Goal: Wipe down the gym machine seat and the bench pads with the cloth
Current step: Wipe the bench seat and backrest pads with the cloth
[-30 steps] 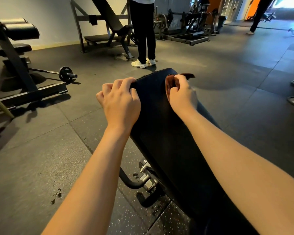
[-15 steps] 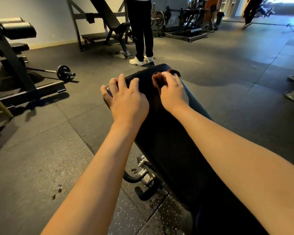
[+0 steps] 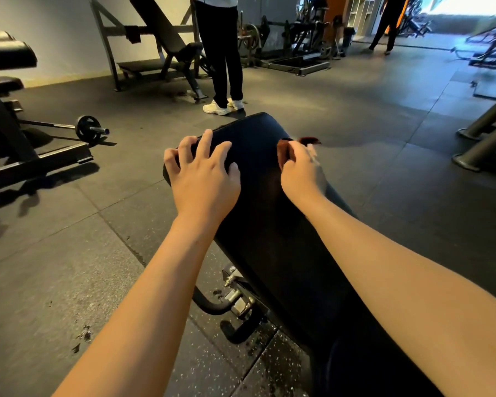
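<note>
No brand, label or writing can be read anywhere in this view.

At the far left stands a dark machine frame [image 3: 9,133] with black roller pads at its top. Beside it, a short barbell [image 3: 89,129] with a small black plate lies on the dark rubber floor [image 3: 69,267]. Further back, against the pale wall, sits an incline bench [image 3: 161,38].

The left hand [image 3: 204,176] rests on the left edge of the bench pad [image 3: 255,213], fingers spread and curled over the pad's rim, palm down, holding nothing else. The pad is black, smooth and slightly glossy, with a rounded far end, and it runs from the lower right of the view up toward the centre. Under it, a metal bracket with bolts [image 3: 236,293] and a curved black tube show on the left side.

Beyond the pad's far end, a person [image 3: 219,50] in dark trousers and white sneakers stands on the floor, seen only from the waist down.

The right hand [image 3: 299,170] is clenched around a reddish-brown cloth [image 3: 284,149] at the pad's right edge near the far end; the fingers look blurred. The cloth is bunched under the hand, with a corner sticking out to the right past the pad's edge.

At the right, grey metal machine legs [image 3: 481,138] rest on the floor, and another person walks in the bright background.
</note>
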`<state>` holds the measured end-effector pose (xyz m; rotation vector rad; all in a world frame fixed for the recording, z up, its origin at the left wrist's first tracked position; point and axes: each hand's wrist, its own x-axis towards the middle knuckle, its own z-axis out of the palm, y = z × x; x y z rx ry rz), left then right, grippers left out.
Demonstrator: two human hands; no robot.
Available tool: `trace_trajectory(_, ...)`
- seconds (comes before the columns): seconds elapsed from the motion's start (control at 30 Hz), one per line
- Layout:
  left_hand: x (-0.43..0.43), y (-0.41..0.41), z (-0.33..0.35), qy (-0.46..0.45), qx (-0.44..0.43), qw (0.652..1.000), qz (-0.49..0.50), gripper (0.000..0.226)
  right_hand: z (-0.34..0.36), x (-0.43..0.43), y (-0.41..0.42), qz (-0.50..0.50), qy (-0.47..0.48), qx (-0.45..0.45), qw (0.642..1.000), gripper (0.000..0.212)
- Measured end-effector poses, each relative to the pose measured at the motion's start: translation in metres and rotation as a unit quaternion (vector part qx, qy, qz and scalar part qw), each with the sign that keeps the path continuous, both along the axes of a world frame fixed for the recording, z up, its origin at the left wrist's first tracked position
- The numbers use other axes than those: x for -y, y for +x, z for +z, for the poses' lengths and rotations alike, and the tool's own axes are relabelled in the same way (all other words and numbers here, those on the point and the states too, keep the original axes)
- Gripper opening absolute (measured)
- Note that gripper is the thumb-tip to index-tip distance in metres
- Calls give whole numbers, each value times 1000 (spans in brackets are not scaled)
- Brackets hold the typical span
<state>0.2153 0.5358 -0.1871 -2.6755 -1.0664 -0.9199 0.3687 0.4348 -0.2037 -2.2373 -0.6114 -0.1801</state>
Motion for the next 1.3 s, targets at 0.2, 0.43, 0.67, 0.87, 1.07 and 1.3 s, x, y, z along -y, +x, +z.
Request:
trace_trajectory(0.2,4,7,-1,2,42,999,10,43,21,-44,-27,236,-10,121,964,44)
trace_trajectory(0.43,5,8,0,10,34,999,20,44,10,-12,15,43,-17,-12,999,45)
trace_trajectory(0.67,7,7,1,8,53,998,21,43,-19,35,26,-49,14,-74,996,42)
trace_trajectory(0.87,6,10,0,1,54,998,32,42,1,-10,-18,34,51,30,998,45)
trace_trajectory(1.07,-1,8,0,-2,99,995,29,46,38,-78,-24,241,24,107,964,44)
trace_trajectory(1.3,0,12,-3,8,80,996,34,42,16,-28,42,40,6,26,999,41)
